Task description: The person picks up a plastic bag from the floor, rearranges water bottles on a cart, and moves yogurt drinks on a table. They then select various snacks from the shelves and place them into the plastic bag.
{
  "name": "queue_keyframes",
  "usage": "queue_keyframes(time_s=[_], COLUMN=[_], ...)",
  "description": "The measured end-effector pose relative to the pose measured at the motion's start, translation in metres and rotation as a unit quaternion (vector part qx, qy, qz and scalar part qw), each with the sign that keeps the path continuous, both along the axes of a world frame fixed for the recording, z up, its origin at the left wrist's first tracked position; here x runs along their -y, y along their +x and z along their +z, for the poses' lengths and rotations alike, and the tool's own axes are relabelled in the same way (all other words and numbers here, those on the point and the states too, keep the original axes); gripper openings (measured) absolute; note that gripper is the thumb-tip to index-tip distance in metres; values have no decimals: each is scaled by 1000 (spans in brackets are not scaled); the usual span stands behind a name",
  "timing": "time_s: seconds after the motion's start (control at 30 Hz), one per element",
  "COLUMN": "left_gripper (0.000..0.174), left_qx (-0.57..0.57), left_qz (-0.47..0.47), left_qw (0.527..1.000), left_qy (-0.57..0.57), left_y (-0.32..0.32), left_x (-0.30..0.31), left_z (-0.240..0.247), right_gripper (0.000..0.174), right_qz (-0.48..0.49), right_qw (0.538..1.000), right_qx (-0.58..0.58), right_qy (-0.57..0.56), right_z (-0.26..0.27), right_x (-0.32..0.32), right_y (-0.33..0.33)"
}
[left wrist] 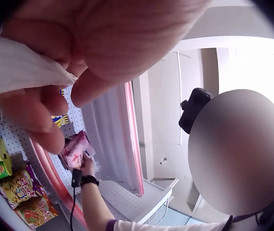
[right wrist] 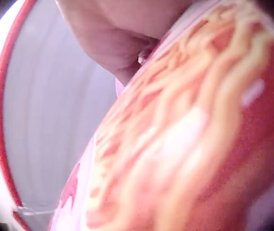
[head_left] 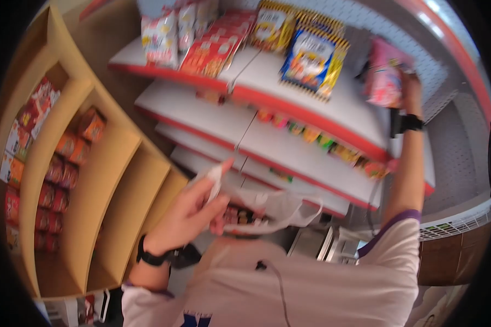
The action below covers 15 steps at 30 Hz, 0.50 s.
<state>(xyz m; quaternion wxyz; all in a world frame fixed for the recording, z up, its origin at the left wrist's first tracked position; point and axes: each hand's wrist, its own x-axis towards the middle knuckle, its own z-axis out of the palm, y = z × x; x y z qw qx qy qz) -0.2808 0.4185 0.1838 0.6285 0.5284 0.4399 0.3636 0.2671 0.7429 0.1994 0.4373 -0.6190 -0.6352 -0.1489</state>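
With right hand (head_left: 411, 90), grips pink packet (head_left: 384, 79) above upper shelf (head_left: 346, 111), at its right end; finger placement partly hidden. With left hand (head_left: 185, 220), pinches white plastic bag (head_left: 283, 220) between thumb and fingers, nearer, to the left, well apart from packet. Count as done, by judgement: grasp on packet and hold on bag. Count as left: release of packet. Cannot tell from this instant whether lifting off or setting down; cannot tell contents of bag. For edges, note red shelf edge (head_left: 305, 119) on near side, perforated panel (head_left: 439, 73) on far side and wire basket (head_left: 458, 226) at near right. For open room, use bare shelf surface between pink packet and blue packet (head_left: 309, 60) to the left, or space on near side of red shelf edge. Guard cable (left wrist: 73, 204) hanging below right wrist: close to shelf, judged a possible snag. Keep loose bag handle away from lower shelves.
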Motion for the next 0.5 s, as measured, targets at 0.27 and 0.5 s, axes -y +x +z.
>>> queue_keyframes(time_s=[0.27, 0.5], left_gripper=[62, 64], left_qx=[-174, -222], left_qz=[-96, -142], left_qw=[975, 962], left_qy=[102, 66], left_y=[-4, 11], left_x=[-17, -24], left_z=[9, 25], right_gripper=[39, 36], right_qz=[541, 511], right_qw=[739, 712], right_qx=[-396, -333], right_qy=[-62, -348], right_z=[-7, -109], right_x=[246, 301], right_y=[-113, -240])
